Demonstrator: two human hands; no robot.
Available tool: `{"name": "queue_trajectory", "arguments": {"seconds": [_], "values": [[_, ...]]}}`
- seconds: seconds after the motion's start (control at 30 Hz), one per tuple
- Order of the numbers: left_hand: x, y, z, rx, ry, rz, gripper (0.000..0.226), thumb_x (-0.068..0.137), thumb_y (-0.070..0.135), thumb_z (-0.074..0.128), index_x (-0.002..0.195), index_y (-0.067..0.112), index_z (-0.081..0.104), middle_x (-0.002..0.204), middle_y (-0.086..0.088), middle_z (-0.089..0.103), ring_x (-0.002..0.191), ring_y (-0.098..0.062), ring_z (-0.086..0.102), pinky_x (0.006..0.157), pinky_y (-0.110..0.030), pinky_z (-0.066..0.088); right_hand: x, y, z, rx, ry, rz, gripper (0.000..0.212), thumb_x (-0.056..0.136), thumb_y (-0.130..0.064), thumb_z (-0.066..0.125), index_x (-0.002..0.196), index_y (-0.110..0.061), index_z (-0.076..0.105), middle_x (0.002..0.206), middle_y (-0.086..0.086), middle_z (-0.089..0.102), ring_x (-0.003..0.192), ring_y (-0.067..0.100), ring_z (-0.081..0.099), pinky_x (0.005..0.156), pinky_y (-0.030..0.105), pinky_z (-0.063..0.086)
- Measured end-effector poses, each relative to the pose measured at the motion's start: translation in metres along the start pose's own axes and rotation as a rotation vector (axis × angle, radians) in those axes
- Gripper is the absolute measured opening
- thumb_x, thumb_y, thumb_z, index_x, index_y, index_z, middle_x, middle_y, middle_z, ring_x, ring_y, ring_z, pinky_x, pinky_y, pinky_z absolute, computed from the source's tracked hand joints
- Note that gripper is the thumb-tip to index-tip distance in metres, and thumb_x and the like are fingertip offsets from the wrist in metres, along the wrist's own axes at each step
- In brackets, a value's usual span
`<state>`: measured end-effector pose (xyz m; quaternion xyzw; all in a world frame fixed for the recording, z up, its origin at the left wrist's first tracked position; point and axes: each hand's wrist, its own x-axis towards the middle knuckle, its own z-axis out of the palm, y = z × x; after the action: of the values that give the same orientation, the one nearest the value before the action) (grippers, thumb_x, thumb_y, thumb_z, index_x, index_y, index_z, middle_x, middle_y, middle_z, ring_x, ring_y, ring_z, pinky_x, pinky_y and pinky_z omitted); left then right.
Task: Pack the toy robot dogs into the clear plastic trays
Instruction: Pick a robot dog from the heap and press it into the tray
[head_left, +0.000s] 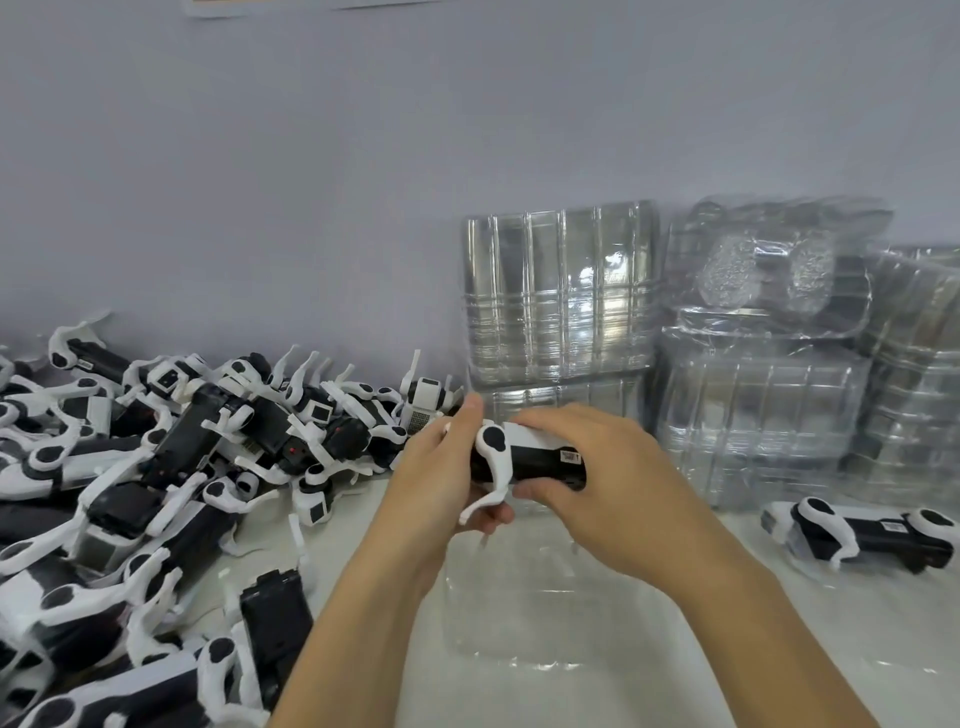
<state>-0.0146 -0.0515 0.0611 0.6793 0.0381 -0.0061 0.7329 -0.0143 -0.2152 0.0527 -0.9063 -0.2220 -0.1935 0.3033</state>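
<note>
My left hand (441, 467) and right hand (582, 462) both grip one toy robot dog (524, 460), above the empty clear tray (545, 613) on the table (779, 649), probably folding its legs to fit.

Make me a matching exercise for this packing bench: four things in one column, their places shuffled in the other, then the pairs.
1. black-and-white toy robot dog gripped by both hands
2. heap of black-and-white toy robot dogs
3. single toy robot dog lying alone
4. stacks of clear plastic trays

A. against the wall, far right
B. left side of the table
C. above an open clear tray
D. on the table at the right edge

Pairs: 1-C, 2-B, 3-D, 4-A
</note>
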Motion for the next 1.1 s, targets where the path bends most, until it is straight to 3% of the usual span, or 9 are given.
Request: {"name": "queue_trajectory", "arguments": {"seconds": [0.1,0.23,0.27,0.37,0.5,0.63,0.77,0.97,1.1], "values": [[0.0,0.0,0.001,0.057,0.066,-0.009,0.052,0.102,0.057,0.039,0.095,0.014,0.067,0.064,-0.006,0.072,0.048,-0.024,0.064,0.043,-0.027,0.049,0.0,0.005,0.0,-0.042,0.037,0.034,0.034,0.085,-0.037,0.074,0.114,-0.043,0.058,0.097,-0.022,0.061,0.092,0.004,0.055,0.084,0.037,0.05],[0.011,-0.018,-0.015,0.39,0.328,0.234,0.025,0.097,0.043,0.052,0.08,0.029,0.065,0.064,0.003,0.066,0.048,-0.001,0.054,0.052,-0.021,0.039,-0.001,0.021,-0.008,-0.094,0.138,0.112,0.031,0.087,-0.035,0.074,0.115,-0.041,0.061,0.099,-0.019,0.063,0.095,0.012,0.054,0.086,0.039,0.048],[0.014,-0.025,-0.018,0.427,0.316,0.25,0.018,0.095,0.034,0.057,0.08,0.03,0.064,0.065,0.008,0.064,0.053,0.001,0.055,0.052,-0.015,0.037,-0.001,0.024,-0.009,-0.089,0.135,0.125,0.031,0.087,-0.035,0.074,0.115,-0.04,0.062,0.098,-0.02,0.062,0.095,0.013,0.053,0.086,0.04,0.048],[0.024,-0.05,-0.022,0.414,0.193,0.182,0.017,0.095,0.019,0.061,0.092,0.035,0.063,0.096,0.017,0.067,0.082,0.013,0.059,0.064,-0.006,0.039,-0.001,0.03,-0.006,-0.07,0.117,0.118,0.03,0.086,-0.034,0.074,0.113,-0.039,0.063,0.095,-0.022,0.058,0.094,0.013,0.052,0.087,0.039,0.046],[0.031,-0.073,-0.02,0.32,0.11,0.084,0.027,0.097,0.011,0.058,0.113,0.031,0.065,0.118,0.014,0.065,0.112,-0.003,0.059,0.086,-0.02,0.042,0.002,0.027,0.01,0.074,0.121,0.109,0.034,0.086,-0.032,0.076,0.116,-0.038,0.062,0.101,-0.028,0.057,0.099,0.005,0.054,0.089,0.03,0.044],[0.033,-0.078,-0.023,0.219,0.13,0.038,0.019,0.097,0.015,0.061,0.102,0.028,0.073,0.104,0.01,0.073,0.104,-0.009,0.065,0.082,-0.026,0.047,0.001,0.026,0.026,0.216,0.064,0.13,0.031,0.086,-0.03,0.076,0.113,-0.038,0.064,0.102,-0.023,0.063,0.097,-0.001,0.057,0.085,0.023,0.046],[0.033,-0.079,-0.022,0.175,0.134,0.01,0.016,0.099,0.018,0.06,0.101,0.025,0.073,0.105,0.001,0.074,0.104,-0.019,0.068,0.099,-0.043,0.051,-0.002,0.03,0.03,0.106,-0.064,0.154,0.023,0.085,-0.035,0.075,0.105,-0.039,0.064,0.093,-0.018,0.061,0.093,0.007,0.054,0.085,0.033,0.046],[0.034,-0.08,-0.023,0.096,0.154,-0.004,0.026,0.095,0.011,0.06,0.089,0.029,0.077,0.095,0.009,0.076,0.101,-0.017,0.069,0.091,-0.036,0.052,-0.005,0.029,0.027,0.074,-0.215,0.228,0.02,0.081,-0.029,0.079,0.092,-0.037,0.065,0.086,-0.018,0.064,0.083,0.004,0.058,0.08,0.03,0.05],[0.034,-0.08,-0.023,0.045,0.176,-0.02,0.021,0.095,0.011,0.062,0.094,0.025,0.078,0.102,0.001,0.076,0.104,-0.022,0.068,0.101,-0.045,0.051,-0.006,0.026,0.033,-0.033,-0.171,0.237,0.021,0.081,-0.031,0.076,0.098,-0.037,0.065,0.092,-0.019,0.062,0.097,0.008,0.052,0.095,0.035,0.037]]}}
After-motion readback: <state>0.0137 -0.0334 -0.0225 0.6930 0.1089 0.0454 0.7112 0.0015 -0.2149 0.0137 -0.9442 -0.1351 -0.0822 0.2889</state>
